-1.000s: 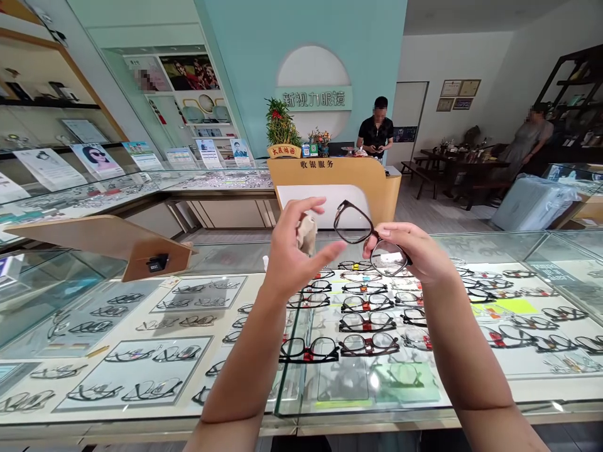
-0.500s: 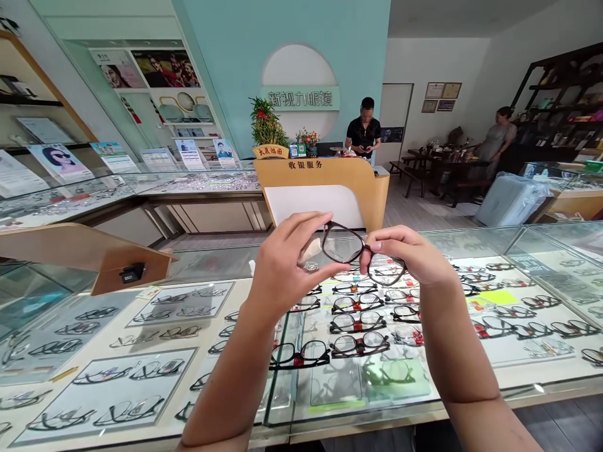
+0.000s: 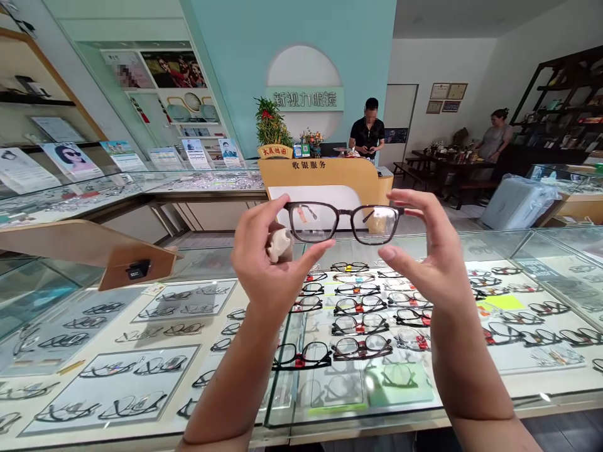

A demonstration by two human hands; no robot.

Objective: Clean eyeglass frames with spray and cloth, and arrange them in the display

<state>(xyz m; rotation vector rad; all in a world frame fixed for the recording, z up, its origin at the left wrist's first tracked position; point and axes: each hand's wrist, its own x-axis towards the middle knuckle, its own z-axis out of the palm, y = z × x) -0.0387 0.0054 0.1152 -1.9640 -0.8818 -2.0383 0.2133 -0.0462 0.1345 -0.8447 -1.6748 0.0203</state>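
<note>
My hands [image 3: 343,251] are raised above a glass display counter. Between them, level, is a pair of dark brown eyeglasses [image 3: 343,223] with a small tag [image 3: 301,215] on the left lens. My left hand [image 3: 268,254] pinches the frame's left end between thumb and forefinger, with a beige lens cloth [image 3: 279,245] bunched against the palm. My right hand [image 3: 424,242] pinches the frame's right end with its fingertips. The temple arms are mostly hidden behind the lenses.
Rows of eyeglasses [image 3: 360,323] lie inside the glass counter [image 3: 405,422] below my hands. A tilted wooden stand [image 3: 97,248] is at left. Behind is a cashier desk [image 3: 325,179] with a person [image 3: 366,132] standing there; another person [image 3: 494,141] stands far right.
The eyeglasses have gone from tilted diagonally to level and risen slightly. My hands have moved apart, with my right hand shifting from near the bridge to the frame's right end.
</note>
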